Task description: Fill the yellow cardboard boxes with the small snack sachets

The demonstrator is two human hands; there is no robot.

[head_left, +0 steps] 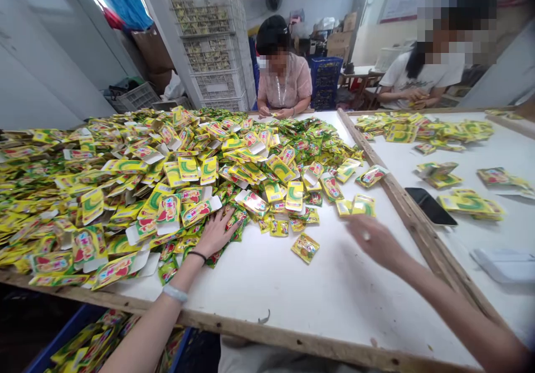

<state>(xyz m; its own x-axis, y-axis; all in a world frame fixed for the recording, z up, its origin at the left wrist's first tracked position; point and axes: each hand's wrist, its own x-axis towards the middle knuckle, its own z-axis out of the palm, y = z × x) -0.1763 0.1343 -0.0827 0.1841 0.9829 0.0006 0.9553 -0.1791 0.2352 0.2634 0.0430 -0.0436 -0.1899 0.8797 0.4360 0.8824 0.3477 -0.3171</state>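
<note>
The left hand (215, 232) lies spread on a large sachet heap (167, 183) covering much of the tabletop (334, 306); the blurred right hand's (373, 238) grip is unclear, and smaller sachet piles (468, 203) sit beyond the wooden rail (418, 222).

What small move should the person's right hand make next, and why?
Probably the right hand should pick up the loose packet lying apart from the pile. That hand looks free, with its fingers spread, and the packet sits alone on the white table nearby, while the left hand is already resting on the pile's edge.
</note>
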